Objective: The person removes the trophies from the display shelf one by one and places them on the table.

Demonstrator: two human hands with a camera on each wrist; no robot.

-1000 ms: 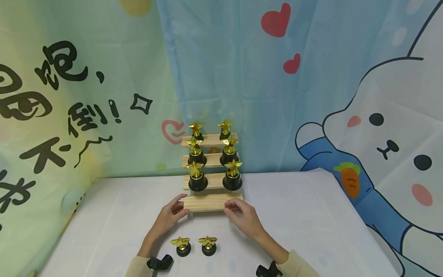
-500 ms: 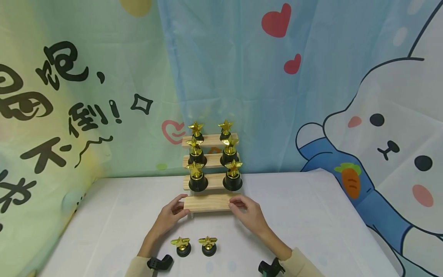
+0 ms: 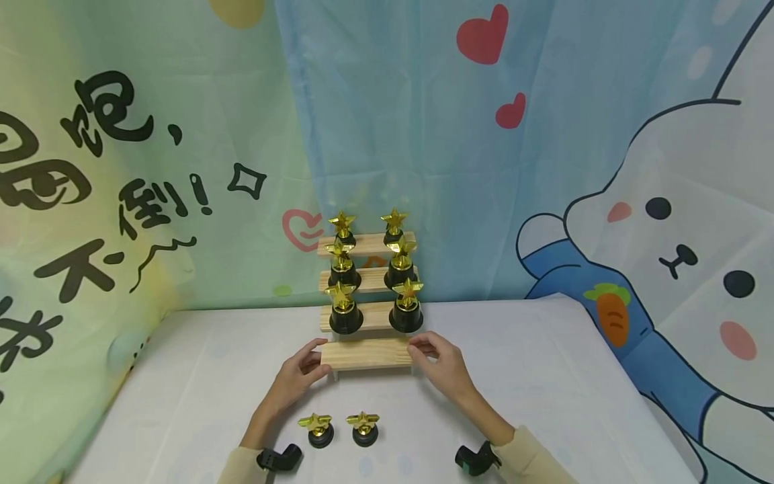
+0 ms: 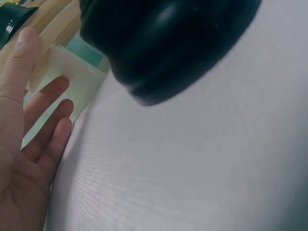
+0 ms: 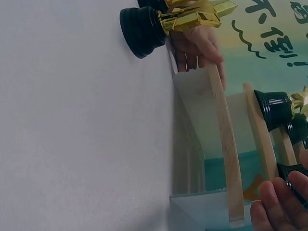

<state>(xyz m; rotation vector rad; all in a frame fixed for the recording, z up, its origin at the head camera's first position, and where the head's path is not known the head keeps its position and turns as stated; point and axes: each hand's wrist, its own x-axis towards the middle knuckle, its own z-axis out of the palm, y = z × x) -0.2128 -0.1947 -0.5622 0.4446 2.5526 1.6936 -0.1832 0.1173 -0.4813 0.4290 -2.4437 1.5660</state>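
A tiered display stand has wooden boards on clear supports. Its lowest board [image 3: 365,355] is bare on top. My left hand [image 3: 296,376] holds the stand at that board's left end; in the left wrist view its thumb lies on the wood and its fingers sit beside a clear support [image 4: 79,72]. At the right end is my right hand [image 3: 444,370], fingertips by the board's corner with loosely bent fingers. Star trophies with black bases, such as the left one [image 3: 346,316] and right one [image 3: 406,316], stand in pairs on the upper boards.
Two more star trophies, a left one [image 3: 316,430] and a right one [image 3: 363,430], stand on the white tablecloth [image 3: 532,390] between my forearms. A printed curtain [image 3: 423,134] hangs right behind the stand.
My right hand has slid rightward along the lowest board to its right end, uncovering more wood. My left hand, the stand and the trophies have stayed put.
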